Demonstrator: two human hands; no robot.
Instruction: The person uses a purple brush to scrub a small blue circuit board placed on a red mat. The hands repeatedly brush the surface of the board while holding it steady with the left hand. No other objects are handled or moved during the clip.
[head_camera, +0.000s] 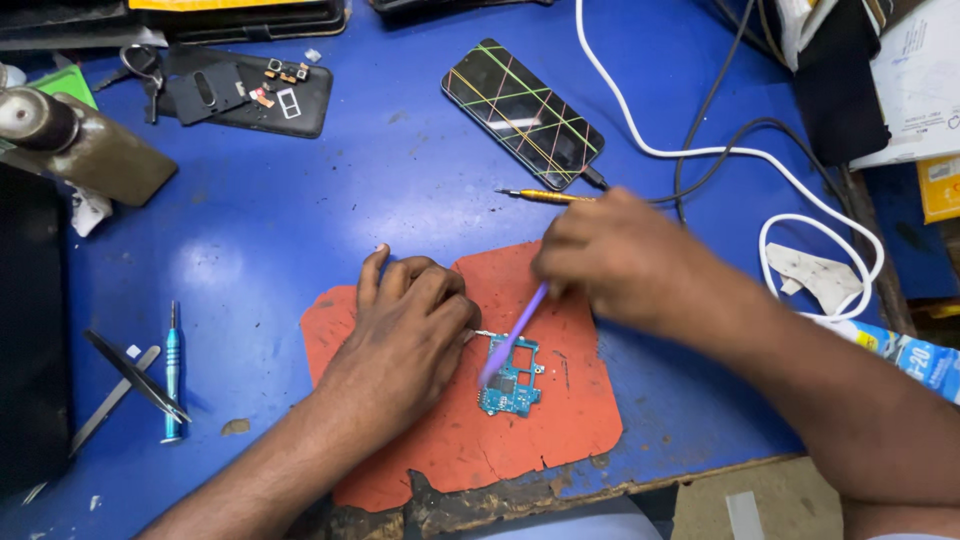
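While the left hand (405, 325) sits curled on the orange mat (560, 420), pinching something thin and metal against the small blue circuit board (512, 377) just to its right, the right hand (615, 260) is closed around a purple brush (512, 340) with its tip on the board. Beyond the right hand lies a phone (522, 112); tweezers (135, 375) and a teal screwdriver (172, 375) sit well left of the left hand.

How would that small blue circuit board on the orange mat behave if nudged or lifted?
The circuit board is thin and small, so probably light and stiff. It lies flat on the orange mat, which likely resists sliding. Exposed chips suggest fragility; the left hand steadies it while the right hand works a purple tool.
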